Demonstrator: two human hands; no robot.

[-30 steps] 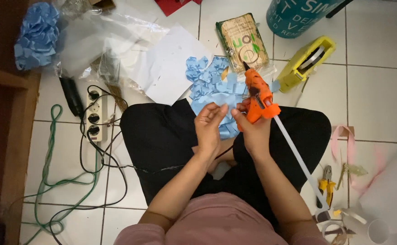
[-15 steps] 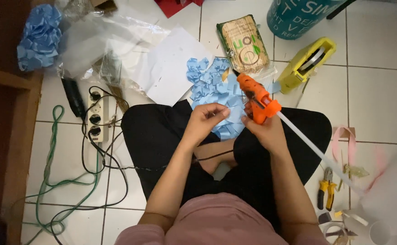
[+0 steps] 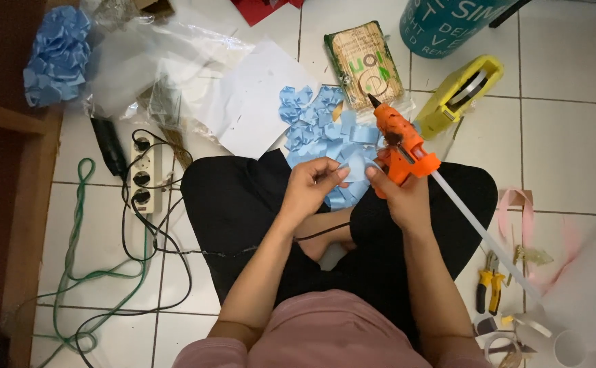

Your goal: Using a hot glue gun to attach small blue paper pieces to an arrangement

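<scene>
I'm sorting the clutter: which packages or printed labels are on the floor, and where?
Flat rectangular packet, tan with green markings: top centre, beyond the blue ribbon pieces.
Teal cylindrical container, pale lettering: top right, above the yellow tape dispenser.
No screens.

**A count of what is lying around me**

I am counting two hands at work: my left hand (image 3: 309,185) and my right hand (image 3: 399,197). I am seeing one orange glue gun (image 3: 400,143), with one clear glue stick (image 3: 479,232) sticking out of its back. One heap of blue ribbon pieces (image 3: 322,126) is lying on the floor; its pieces are too many and too tangled for me to number. One blue ribbon bundle (image 3: 58,54) is sitting apart at the far left. I am also noting one yellow tape dispenser (image 3: 458,95), one white power strip (image 3: 141,178), one green cord (image 3: 73,272), one pair of yellow-handled pliers (image 3: 489,285), one white paper sheet (image 3: 257,102) and one teal cylinder (image 3: 448,24).
</scene>
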